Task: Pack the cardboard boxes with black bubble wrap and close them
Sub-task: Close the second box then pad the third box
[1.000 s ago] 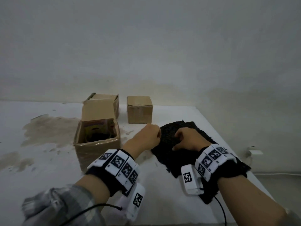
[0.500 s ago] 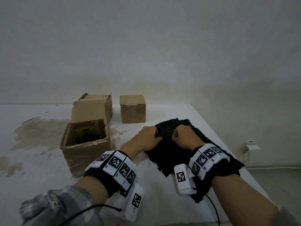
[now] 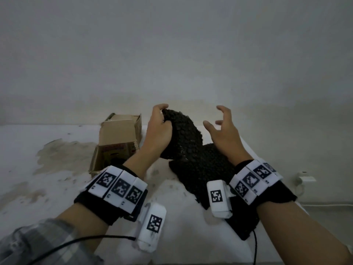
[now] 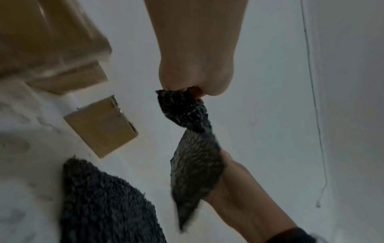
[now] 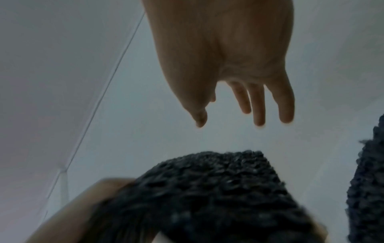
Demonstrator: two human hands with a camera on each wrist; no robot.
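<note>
My left hand [image 3: 162, 115] holds a sheet of black bubble wrap [image 3: 183, 134] by its top edge, raised above the table. In the left wrist view the fingertips [image 4: 180, 90] pinch the sheet [image 4: 193, 148], which hangs twisted. To its right my right hand [image 3: 215, 119] hovers empty with its fingers [image 5: 257, 106] spread. Beneath it, a pile of black bubble wrap [image 3: 200, 173] lies on the table. An open cardboard box [image 3: 114, 148] stands left of my left hand, its flap up. A small shut box [image 4: 101, 126] shows only in the left wrist view.
Another open cardboard box [image 3: 126, 119] stands behind the first one, near the wall. The white table [image 3: 63, 155] is stained at the left, and its right edge runs just past the pile. On the wall at the right is a white fitting [image 3: 305, 178].
Both hands were down on the pile. My left hand has since lifted a sheet up off it, and my right hand has let go and spread its fingers.
</note>
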